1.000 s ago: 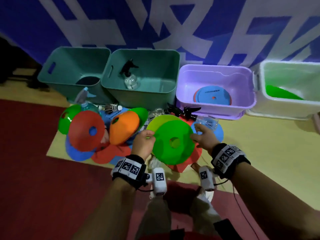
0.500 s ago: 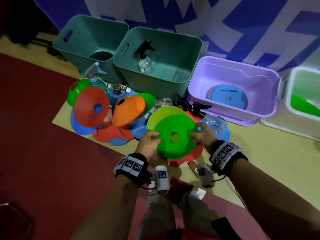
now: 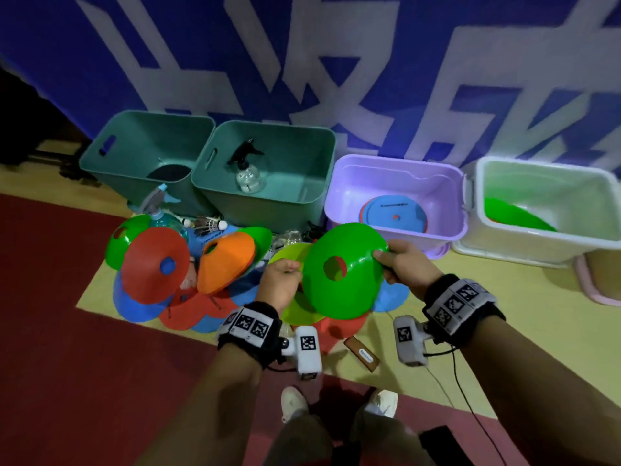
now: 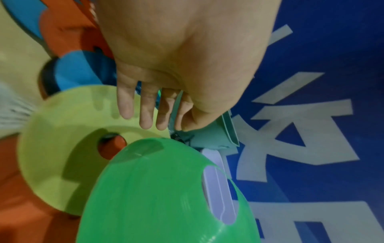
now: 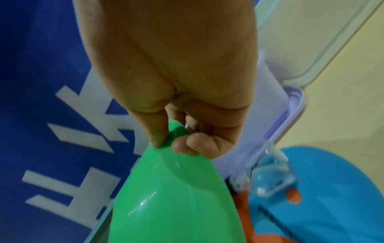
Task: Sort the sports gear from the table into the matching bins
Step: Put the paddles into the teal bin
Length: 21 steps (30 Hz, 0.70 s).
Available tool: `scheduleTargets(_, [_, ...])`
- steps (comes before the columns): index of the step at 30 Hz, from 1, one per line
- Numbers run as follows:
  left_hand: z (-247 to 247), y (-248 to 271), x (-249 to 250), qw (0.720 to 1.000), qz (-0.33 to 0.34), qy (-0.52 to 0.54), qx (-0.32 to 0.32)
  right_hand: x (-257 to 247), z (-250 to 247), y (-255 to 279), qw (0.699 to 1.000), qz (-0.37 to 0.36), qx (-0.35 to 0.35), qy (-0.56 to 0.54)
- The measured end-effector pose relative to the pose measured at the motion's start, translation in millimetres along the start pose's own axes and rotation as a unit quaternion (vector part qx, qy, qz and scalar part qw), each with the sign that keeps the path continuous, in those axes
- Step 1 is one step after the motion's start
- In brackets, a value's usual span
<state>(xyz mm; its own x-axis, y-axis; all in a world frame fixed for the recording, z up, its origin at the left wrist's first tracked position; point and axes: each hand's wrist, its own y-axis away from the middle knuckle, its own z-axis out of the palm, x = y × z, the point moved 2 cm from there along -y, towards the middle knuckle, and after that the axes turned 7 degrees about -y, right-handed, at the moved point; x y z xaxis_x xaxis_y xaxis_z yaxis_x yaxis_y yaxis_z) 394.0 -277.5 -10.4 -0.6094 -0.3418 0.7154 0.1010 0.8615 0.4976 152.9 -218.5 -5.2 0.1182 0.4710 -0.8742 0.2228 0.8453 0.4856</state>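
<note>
One green disc cone (image 3: 344, 269), lifted off the pile and held tilted, its domed top and centre hole facing the camera, its far rim toward the lilac bin (image 3: 396, 193). Right hand (image 3: 405, 267): grip clamped on the cone's right rim, thumb on top and curled fingers beneath, as the right wrist view shows (image 5: 178, 144). Left hand (image 3: 280, 284): grip apart, fingers loosely extended just beside the cone's left rim; in the left wrist view the fingertips (image 4: 145, 121) hang clear of the cone (image 4: 166, 197) and hold nothing.

Directly beneath: one yellow-green disc cone (image 3: 292, 311) lying flat on red cones. To the left on the same surface, a heap of disc cones: red (image 3: 154, 264), orange (image 3: 226, 262), blue (image 3: 134, 307), green (image 3: 122, 242). Two shuttlecocks (image 3: 208, 225) and a spray bottle with a blue trigger (image 3: 161, 210) lie at the heap's far edge.

Four bins in a row behind: two teal, the second (image 3: 265, 173) holding a clear spray bottle with a black trigger (image 3: 247, 169); the lilac bin holding a blue disc cone (image 3: 395, 216) with dark lettering too small to read; one white bin (image 3: 544, 210) holding green cones (image 3: 514, 215).

Backdrop: blue banner (image 3: 302, 62) with large white characters, only partly in view.
</note>
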Motion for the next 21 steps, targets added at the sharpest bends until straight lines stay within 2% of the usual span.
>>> scheduleTargets(7, [63, -19, 54, 0.998, 0.039, -0.018, -0.038, -21, -93, 40, 0.985, -0.064, 0.137, -0.087])
scheduleTargets(12, [116, -26, 69, 0.995, 0.033, -0.038, -0.09, -16, -137, 55, 0.964, -0.085, 0.19, -0.164])
scheduleTargets(16, [139, -27, 70, 0.994, 0.017, -0.043, -0.103, -11, -154, 52, 0.957, -0.092, 0.189, -0.202])
scheduleTargets(21, [158, -44, 54, 0.992, -0.031, -0.007, -0.123, -4, -159, 36, 0.961, -0.098, 0.137, -0.221])
